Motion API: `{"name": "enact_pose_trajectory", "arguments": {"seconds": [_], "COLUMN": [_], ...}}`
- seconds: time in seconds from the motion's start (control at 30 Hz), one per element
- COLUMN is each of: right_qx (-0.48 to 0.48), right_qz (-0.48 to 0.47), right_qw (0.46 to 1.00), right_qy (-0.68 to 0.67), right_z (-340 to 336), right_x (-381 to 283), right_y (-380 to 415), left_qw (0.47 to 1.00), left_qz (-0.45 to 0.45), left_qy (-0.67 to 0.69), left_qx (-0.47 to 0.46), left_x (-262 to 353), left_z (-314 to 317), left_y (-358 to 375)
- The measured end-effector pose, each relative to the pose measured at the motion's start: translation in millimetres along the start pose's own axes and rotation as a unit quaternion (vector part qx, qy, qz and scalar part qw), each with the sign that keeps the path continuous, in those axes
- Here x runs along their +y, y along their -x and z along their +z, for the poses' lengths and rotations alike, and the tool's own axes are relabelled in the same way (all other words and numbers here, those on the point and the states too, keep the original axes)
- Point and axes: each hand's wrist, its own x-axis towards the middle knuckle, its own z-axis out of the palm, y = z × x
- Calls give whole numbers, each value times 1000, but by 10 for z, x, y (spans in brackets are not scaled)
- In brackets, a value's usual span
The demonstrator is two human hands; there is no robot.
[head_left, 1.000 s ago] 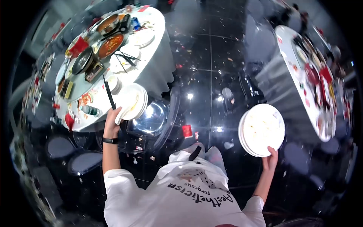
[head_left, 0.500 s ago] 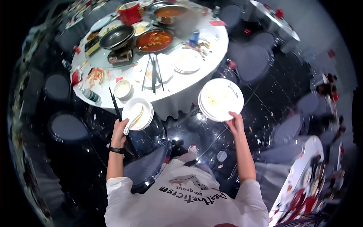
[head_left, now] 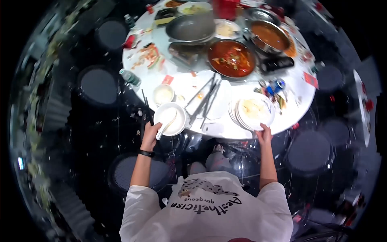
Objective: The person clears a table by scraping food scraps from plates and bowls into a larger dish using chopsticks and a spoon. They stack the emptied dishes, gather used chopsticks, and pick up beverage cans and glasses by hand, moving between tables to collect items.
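Note:
My left hand [head_left: 150,135] is closed on a white bowl [head_left: 173,123] with a white spoon [head_left: 166,126] in it; dark chopsticks [head_left: 146,103] stick up beside the same hand. My right hand [head_left: 264,135] grips the near rim of several stacked white plates [head_left: 257,114], the top one soiled with yellowish food bits. Both hands are at the near edge of the round white table [head_left: 225,131]. Between them several dark chopsticks [head_left: 207,99] lie on the table. Just beyond the held bowl stands another white bowl [head_left: 163,94].
A pot of red soup [head_left: 231,58], a steel pot [head_left: 270,37] and a dark pan [head_left: 190,28] stand farther back. A green bottle [head_left: 130,77] is at the left edge, a blue can [head_left: 275,86] at right. Stools [head_left: 308,151] surround the table.
The view has turned toward the table, which now lies straight ahead. The plates have gone from beside the table to over its near edge. Both hands keep their holds.

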Motion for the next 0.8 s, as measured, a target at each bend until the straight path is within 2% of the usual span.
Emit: {"name": "enact_pose_trajectory", "arguments": {"seconds": [0.2, 0.3, 0.4, 0.47, 0.5, 0.6, 0.63, 0.7, 0.8], "right_qx": [34, 43, 43, 48, 52, 95, 116, 145, 163], "right_qz": [49, 56, 39, 24, 20, -6, -19, -29, -13], "right_qw": [982, 973, 965, 960, 958, 956, 953, 949, 950], "right_qy": [178, 221, 255, 274, 281, 277, 280, 280, 268], "right_z": [39, 23, 96, 63, 35, -23, -3, 21, 144], "right_x": [-138, -165, -85, -25, 57, 245, 273, 272, 239], "right_y": [-327, -409, -508, -441, -502, -629, -648, -649, -631], "left_qw": [993, 987, 986, 987, 984, 964, 936, 907, 874], "left_qz": [20, 4, 0, -6, -26, 19, 72, 90, 51], "left_qy": [-2, -30, -50, -73, -112, -197, -284, -377, -458], "left_qx": [116, 157, 160, 146, 136, 177, 193, 167, 156], "left_x": [-115, -161, -173, -171, -155, -165, 43, 31, 116], "left_z": [-114, -215, -278, -302, -344, -311, -122, -192, -202], "left_y": [-889, -1374, -1835, -1870, -1932, -2079, -1971, -1999, -2036]}}
